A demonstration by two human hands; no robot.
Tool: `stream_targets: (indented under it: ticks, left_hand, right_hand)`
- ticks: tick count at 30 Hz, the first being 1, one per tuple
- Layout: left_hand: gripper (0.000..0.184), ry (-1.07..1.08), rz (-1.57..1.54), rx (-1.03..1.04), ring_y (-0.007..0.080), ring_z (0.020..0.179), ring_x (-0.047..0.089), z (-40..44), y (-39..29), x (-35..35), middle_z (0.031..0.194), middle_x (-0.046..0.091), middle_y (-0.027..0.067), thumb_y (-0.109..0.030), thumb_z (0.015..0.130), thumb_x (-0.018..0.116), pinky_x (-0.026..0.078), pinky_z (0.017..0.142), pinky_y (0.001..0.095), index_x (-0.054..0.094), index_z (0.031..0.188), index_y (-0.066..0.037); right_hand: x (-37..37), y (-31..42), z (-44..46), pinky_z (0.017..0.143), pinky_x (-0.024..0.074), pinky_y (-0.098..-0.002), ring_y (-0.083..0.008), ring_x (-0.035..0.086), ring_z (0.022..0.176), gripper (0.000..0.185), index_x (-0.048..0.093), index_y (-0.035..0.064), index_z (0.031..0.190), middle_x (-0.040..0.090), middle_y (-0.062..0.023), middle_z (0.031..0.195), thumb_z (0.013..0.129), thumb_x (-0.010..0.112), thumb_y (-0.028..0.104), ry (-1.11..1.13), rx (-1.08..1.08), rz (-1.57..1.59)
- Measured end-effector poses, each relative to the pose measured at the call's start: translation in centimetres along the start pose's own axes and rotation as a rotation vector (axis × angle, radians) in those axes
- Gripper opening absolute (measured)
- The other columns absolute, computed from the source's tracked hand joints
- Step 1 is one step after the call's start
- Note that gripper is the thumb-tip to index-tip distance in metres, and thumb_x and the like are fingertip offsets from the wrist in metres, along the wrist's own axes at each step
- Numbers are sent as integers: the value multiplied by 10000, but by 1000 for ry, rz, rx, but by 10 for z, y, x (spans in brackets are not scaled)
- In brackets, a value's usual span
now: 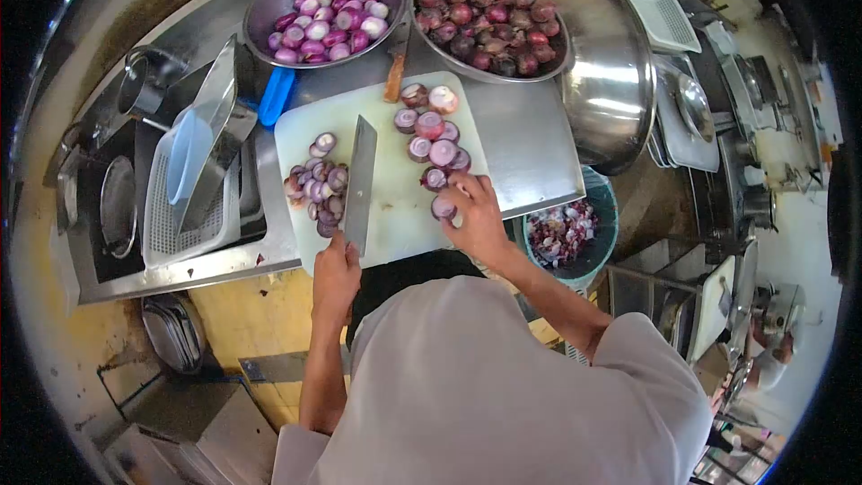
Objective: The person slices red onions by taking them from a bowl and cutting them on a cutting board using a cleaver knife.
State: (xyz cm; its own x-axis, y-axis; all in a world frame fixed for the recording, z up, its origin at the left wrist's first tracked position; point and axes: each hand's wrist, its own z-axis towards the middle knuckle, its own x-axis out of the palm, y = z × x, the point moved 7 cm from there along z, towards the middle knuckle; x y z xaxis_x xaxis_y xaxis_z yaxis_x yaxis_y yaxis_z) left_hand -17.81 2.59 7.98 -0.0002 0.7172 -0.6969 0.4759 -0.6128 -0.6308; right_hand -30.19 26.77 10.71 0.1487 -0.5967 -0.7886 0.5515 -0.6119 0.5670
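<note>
A broad-bladed kitchen knife point(360, 184) lies across the white cutting board point(395, 144), its handle in my left hand point(336, 278), whose fingers are wrapped round it. On the board's right side, my right hand point(476, 218) pinches a red onion half point(443, 207) between thumb and fingers. Above that hand runs a cluster of cut red onions point(443, 153), with several cut faces up. Left of the blade sits a pile of trimmed onion ends point(319, 189). A small knife with a wooden handle point(393, 79) rests at the board's top edge.
Behind the board stand a bowl of peeled onions point(253, 18) and a bowl of unpeeled onions point(561, 58). A blue handle point(277, 97) lies nearby. A large steel pot point(611, 63) is at right, above a bin of peelings point(600, 256). A sink with a white basket point(166, 256) is left.
</note>
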Motion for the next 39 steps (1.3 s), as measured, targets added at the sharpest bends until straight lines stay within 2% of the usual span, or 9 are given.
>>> stream_targets:
  ticks: [8, 15, 17, 20, 24, 27, 29, 31, 39]
  left_hand:
    - [139, 42, -256, -141, 156, 426, 556, -15, 15, -6, 558, 551, 88, -128, 1049, 553, 422, 385, 356, 555, 1075, 9]
    - [165, -43, -144, -72, 288, 443, 617, -11, 22, -13, 603, 615, 193, -116, 1020, 571, 465, 427, 426, 544, 1053, 44]
    - [168, 8, -102, -116, 414, 563, 663, -11, 20, -11, 675, 643, 272, -104, 998, 575, 505, 529, 502, 542, 1038, 56]
    - [167, -76, -50, -22, 486, 698, 669, -8, 32, -5, 730, 649, 308, -94, 979, 582, 512, 633, 555, 551, 1044, 56]
    - [200, -116, -100, 15, 528, 793, 654, -10, 34, -6, 772, 649, 333, -86, 951, 601, 503, 692, 594, 550, 1059, 75]
    - [194, -135, -47, 22, 531, 791, 655, -12, 22, -13, 771, 651, 337, -78, 946, 601, 509, 695, 600, 551, 1057, 74]
    - [188, -178, 3, 65, 532, 785, 657, -12, 24, -14, 767, 653, 336, -73, 942, 601, 510, 697, 609, 550, 1052, 69]
    - [179, -82, -104, -33, 531, 782, 658, -7, 33, -6, 763, 654, 333, -71, 944, 595, 508, 699, 612, 545, 1052, 63]
    - [160, -193, 15, 59, 531, 746, 650, -33, -17, -46, 727, 637, 333, -49, 941, 571, 494, 666, 619, 546, 1061, 53]
  right_hand:
    - [-117, -171, 160, 1010, 471, -514, -403, 613, 1140, 550, 671, 91, 1213, 675, -200, 1177, 699, 855, 165, -455, 106, -111]
    - [-158, -299, 278, 956, 526, -509, -436, 668, 1071, 586, 688, 73, 1225, 722, -219, 1105, 721, 864, 314, -420, 216, -495]
    - [-144, -320, 295, 959, 529, -504, -435, 676, 1070, 624, 662, 90, 1281, 720, -245, 1106, 734, 862, 315, -158, 283, -423]
    - [-154, -324, 289, 937, 544, -443, -359, 706, 1059, 652, 645, 38, 1282, 735, -212, 1102, 752, 872, 342, -261, 365, -376]
    - [-163, -210, 242, 829, 572, -387, -226, 727, 941, 532, 630, 6, 1150, 754, -114, 980, 783, 896, 284, -545, 365, 223]
    - [-111, -129, 207, 772, 526, -291, -130, 653, 863, 465, 597, 52, 1089, 717, -55, 966, 770, 901, 199, -318, -29, 373]
    - [-52, -53, 170, 780, 543, -291, -119, 668, 886, 481, 606, 68, 1121, 706, -31, 977, 744, 899, 126, -2, 101, 518]
    - [7, 7, 132, 869, 552, -345, -198, 688, 978, 572, 606, 78, 1151, 693, -63, 1061, 674, 918, 113, 305, 165, 661]
    - [80, 42, 80, 961, 505, -468, -406, 609, 1112, 554, 603, 45, 1157, 610, -162, 1179, 697, 895, 144, 198, -140, 340]
